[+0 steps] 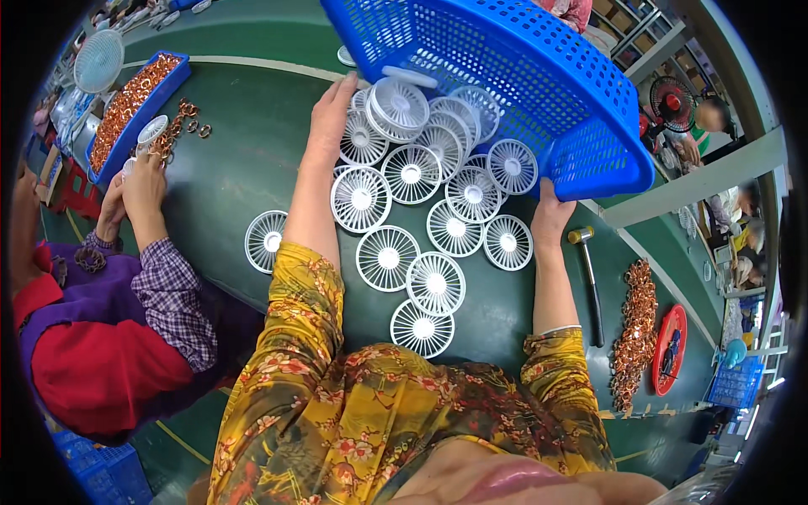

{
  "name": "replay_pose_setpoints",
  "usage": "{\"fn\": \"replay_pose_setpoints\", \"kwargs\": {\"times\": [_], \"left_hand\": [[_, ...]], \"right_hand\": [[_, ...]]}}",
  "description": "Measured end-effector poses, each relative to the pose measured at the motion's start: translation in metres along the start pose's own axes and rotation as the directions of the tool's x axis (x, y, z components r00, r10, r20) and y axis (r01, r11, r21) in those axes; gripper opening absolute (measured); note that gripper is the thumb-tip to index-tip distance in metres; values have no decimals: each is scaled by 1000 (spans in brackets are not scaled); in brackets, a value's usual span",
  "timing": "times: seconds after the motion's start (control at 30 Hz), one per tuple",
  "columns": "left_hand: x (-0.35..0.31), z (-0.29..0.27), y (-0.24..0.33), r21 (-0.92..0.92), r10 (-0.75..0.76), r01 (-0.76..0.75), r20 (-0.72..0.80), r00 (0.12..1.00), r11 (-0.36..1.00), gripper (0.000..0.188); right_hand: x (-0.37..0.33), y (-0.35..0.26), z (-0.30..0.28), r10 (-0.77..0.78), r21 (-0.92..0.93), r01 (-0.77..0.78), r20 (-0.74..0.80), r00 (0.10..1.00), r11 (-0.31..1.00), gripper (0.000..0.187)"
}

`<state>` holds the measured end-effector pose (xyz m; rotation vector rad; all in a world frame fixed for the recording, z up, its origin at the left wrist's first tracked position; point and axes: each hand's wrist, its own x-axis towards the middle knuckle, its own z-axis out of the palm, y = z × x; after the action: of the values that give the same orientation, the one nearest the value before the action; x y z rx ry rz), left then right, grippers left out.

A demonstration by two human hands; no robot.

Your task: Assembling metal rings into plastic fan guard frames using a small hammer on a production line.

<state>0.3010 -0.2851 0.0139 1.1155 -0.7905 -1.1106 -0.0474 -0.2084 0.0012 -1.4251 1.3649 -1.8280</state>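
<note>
A blue perforated plastic basket (539, 59) is tipped on its side, its mouth facing me. White round spoked plastic discs (411, 172) lie spilled in a heap from its mouth across the green tabletop toward me. My left hand (333, 114) is at the basket's near left corner, its fingers against the edge and partly hidden beside the stacked discs. On the near right corner, my right hand (551, 215) grips the rim, thumb up and fingers mostly hidden. One separate disc (267, 241) rests left of my left forearm.
Right of my right arm lie a hammer (592, 282), a pile of copper-coloured rings (637, 337) and a red oval tray (671, 349) with dark items. At left, a co-worker's hands (145, 189) hold a white disc near a blue bin (172, 74) of copper rings.
</note>
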Motion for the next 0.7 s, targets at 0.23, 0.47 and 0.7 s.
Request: {"fn": "replay_pose_setpoints", "kwargs": {"times": [0.23,0.47,0.7], "left_hand": [[14,-2,7,555,31,-12,-26,999,832,94],[-12,6,30,822,-51,54,-30,998,568,80],[-23,2,43,924,5,97,-106,994,369,66]], "right_hand": [[-12,15,17,-67,-13,68,55,996,998,21],[0,4,8,-46,-58,44,-28,999,997,23],[15,9,-12,54,38,-45,-294,954,998,14]]}}
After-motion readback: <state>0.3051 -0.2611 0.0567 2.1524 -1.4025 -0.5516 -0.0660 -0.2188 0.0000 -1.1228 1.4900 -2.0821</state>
